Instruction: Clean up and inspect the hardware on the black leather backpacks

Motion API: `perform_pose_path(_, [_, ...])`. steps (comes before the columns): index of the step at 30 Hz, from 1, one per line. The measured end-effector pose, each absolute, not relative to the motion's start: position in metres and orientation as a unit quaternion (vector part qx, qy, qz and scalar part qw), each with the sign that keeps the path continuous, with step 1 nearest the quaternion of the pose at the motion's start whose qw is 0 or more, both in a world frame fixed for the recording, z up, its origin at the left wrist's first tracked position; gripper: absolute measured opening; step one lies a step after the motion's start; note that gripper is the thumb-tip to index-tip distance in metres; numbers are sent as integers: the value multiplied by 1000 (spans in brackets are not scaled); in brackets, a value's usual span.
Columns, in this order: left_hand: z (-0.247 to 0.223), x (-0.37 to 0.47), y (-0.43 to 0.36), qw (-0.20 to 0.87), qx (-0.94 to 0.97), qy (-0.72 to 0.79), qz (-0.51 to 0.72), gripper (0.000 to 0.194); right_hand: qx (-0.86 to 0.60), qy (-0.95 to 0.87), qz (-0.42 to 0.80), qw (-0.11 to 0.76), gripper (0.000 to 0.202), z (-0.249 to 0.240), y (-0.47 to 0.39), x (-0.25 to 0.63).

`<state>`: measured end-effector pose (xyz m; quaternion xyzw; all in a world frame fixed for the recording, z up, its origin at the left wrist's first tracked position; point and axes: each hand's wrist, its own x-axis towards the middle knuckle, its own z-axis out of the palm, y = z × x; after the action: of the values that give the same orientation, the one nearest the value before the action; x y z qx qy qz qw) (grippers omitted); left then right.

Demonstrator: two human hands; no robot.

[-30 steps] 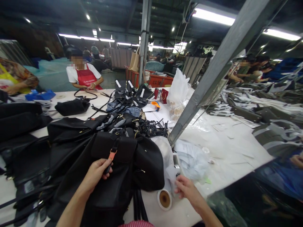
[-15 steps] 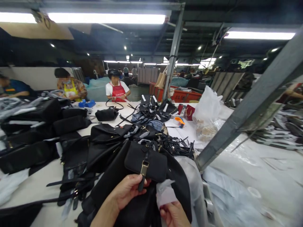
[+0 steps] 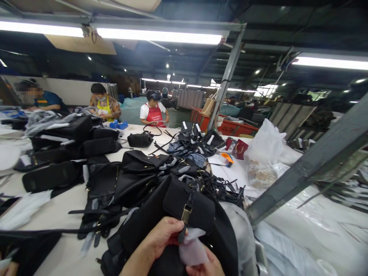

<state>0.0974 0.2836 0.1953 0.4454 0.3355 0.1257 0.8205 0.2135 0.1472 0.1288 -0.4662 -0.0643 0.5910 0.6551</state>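
A black backpack (image 3: pixel 146 226) with a front flap (image 3: pixel 172 197) lies before me. Down the flap runs a strap (image 3: pixel 181 234) with a gold buckle (image 3: pixel 186 214). My left hand (image 3: pixel 162 237) is closed, pinching the strap's lower end between thumb and fingers. In my right hand (image 3: pixel 205 264), closed at the lower edge of the bag, is a thin whitish translucent sheet (image 3: pixel 193 249). The sheet's upper edge is right beside the strap end; whether they touch I cannot tell.
Black bags (image 3: pixel 138 163) and tangled straps (image 3: pixel 221 188) cover the table beyond. A slanted metal post (image 3: pixel 287 184) stands at right, near a white plastic bag (image 3: pixel 264 138) and an orange tape roll (image 3: pixel 227 158). Co-workers (image 3: pixel 155 113) sit across. Another person's hand (image 3: pixel 10 267) shows at lower left.
My right hand has brought the whitish sheet up and left, close to the strap end. My left hand keeps its pinch on the strap. The whole view has shifted, moving the scene rightward.
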Motion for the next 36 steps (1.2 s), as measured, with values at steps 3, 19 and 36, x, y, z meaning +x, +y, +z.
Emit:
perform_pose_path(3, [200,96,283,801,467,351,130,45,-436,-104,630,634,69,154,144,227])
perform_pose_path(19, [216,86,266,767,489,379,172,41,-527,-283,554,580,42,180,160,203])
perform_pose_path(36, [230,82,258,675,582,436,128,41,-577,-451,518,442,19,167,154,208])
